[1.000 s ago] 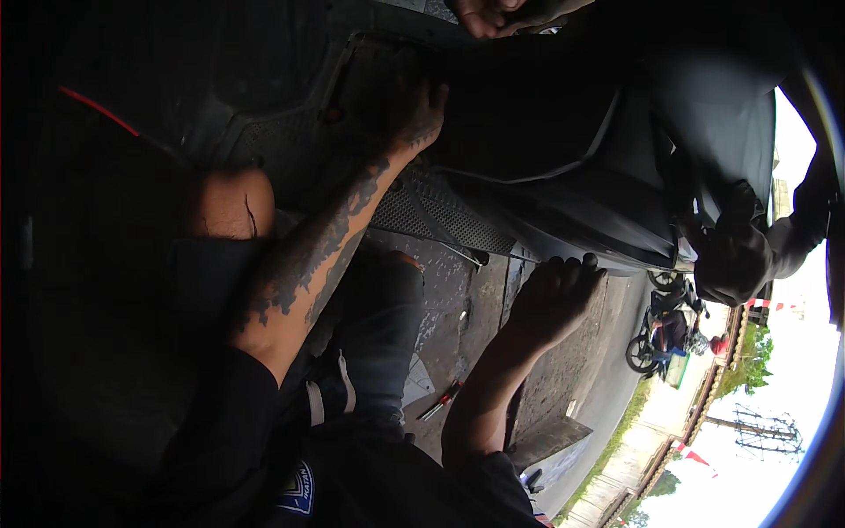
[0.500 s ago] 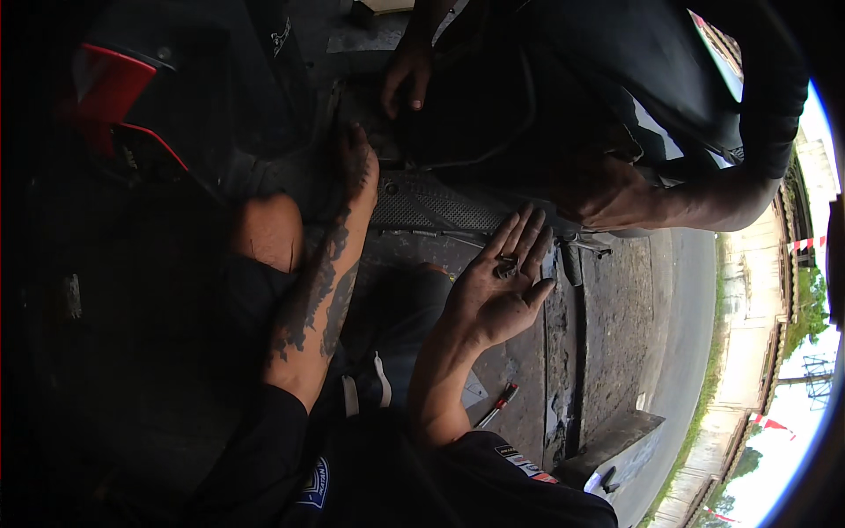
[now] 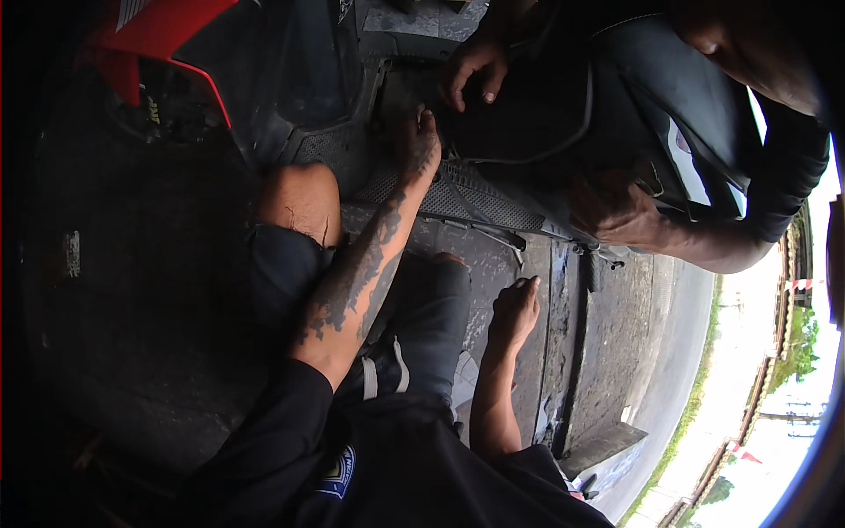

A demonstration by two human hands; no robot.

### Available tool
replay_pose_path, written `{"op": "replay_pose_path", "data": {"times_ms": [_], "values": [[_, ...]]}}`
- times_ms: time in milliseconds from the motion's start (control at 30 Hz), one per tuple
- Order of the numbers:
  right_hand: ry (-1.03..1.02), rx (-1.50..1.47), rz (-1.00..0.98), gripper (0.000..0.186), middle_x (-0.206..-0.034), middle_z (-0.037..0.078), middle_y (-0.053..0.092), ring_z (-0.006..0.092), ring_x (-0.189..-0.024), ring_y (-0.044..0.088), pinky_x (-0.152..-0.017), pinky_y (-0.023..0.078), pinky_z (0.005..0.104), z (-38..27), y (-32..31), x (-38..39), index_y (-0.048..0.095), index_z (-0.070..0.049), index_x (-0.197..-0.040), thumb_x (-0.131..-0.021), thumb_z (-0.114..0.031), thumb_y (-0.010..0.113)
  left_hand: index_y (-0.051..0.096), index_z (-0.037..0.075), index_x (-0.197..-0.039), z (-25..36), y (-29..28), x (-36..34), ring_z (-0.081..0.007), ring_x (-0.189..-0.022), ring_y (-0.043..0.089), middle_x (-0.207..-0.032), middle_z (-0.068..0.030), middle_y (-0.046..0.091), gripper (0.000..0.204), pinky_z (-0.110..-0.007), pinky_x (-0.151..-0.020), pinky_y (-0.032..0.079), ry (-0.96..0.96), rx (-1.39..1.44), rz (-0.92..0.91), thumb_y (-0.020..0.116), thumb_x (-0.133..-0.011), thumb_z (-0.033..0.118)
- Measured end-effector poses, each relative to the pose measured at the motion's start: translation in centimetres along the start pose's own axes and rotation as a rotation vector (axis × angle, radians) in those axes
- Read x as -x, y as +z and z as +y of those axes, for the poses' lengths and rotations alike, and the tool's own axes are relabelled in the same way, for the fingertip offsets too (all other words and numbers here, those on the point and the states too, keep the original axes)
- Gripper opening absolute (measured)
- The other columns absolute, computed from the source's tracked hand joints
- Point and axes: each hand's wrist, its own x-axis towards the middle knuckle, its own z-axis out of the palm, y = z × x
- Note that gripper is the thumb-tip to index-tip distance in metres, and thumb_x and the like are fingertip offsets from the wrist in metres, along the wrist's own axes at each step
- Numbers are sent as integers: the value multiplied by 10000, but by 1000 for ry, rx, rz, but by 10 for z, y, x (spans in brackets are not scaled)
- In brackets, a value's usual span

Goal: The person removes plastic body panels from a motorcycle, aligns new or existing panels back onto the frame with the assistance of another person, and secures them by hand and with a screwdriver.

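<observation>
Scooter (image 3: 537, 132) stands before you, textured footboard (image 3: 493, 207) in place; work done or left cannot be judged. Your left hand (image 3: 421, 145) is at the dark footwell (image 3: 396, 92), grip unclear; your right hand (image 3: 517, 310), apart, is curled closed, contents hidden.

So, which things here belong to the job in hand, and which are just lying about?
Part of the job, seemingly:
scooter's textured footboard, by the left hand
black panel, near a co-worker's hand

Just lying about:
pale flat piece on the floor
grey board near the road
</observation>
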Motion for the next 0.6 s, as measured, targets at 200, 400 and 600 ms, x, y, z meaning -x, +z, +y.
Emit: {"op": "replay_pose_path", "data": {"times_ms": [200, 400, 600], "values": [[-46, 4, 8, 375, -541, -64, 318, 36, -408, 288, -371, 221, 217, -10, -35, -13, 459, -136, -692, -990, -363, 443, 500, -65, -1200, 10, 19, 9, -408, -1062, 545, -1128, -273, 565, 466, -433, -931, 436, -181, -216, -171, 496, -911, 301], [-18, 64, -174, 273, -601, -43, 331, 31, -433, 297, -373, 227, 209, -27, -6, -14, 555, 9, -922, -973, -246, 474, 514, -22, -1211, 39, 8, 21, -411, -1151, 485, -1200, -245, 538, 454, -484, -980, 379, 239, -815, -180, 566, -845, 243], [-187, 415, -299, 202, -607, -10, 432, 76, -499, 423, -462, 365, 239, -25, 53, -41, 575, 48, -1046, -868, -45, 552, 388, 70, -1378, 42, -16, 18, -366, -1227, 446, -1319, -213, 466, 745, -456, -1030, 368, 292, -817, -480, 689, -790, 413]]}}
